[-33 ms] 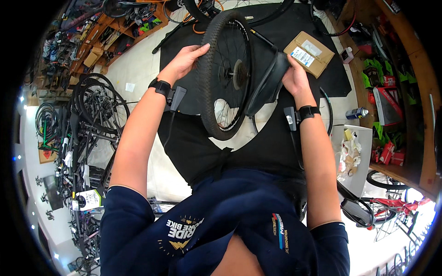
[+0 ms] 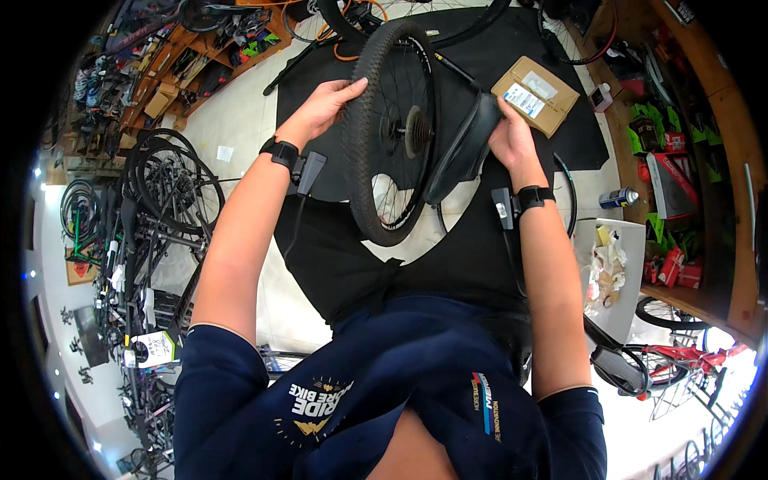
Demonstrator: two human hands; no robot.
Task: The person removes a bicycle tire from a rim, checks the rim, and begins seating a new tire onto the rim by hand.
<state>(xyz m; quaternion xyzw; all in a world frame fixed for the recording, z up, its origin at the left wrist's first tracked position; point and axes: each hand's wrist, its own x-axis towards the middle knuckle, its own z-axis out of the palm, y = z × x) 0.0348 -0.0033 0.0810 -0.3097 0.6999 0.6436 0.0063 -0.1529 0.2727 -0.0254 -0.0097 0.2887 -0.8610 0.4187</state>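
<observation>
I hold a bicycle wheel point(image 2: 392, 132) upright in front of me, with its knobby black tire facing me edge-on and the gear cluster point(image 2: 415, 130) at the hub. My left hand point(image 2: 324, 104) lies on the left side of the tire, fingers on the tread near the top. My right hand point(image 2: 509, 132) grips a black inner tube point(image 2: 466, 148) that hangs folded just beside the wheel on its right. Behind my right hand, a brown cardboard box point(image 2: 536, 94) lies on the black floor mat point(image 2: 480, 72). On the right there is a spray can point(image 2: 620, 197) near a white table point(image 2: 632, 272). On the left, several bicycles point(image 2: 152, 208) stand close together.
</observation>
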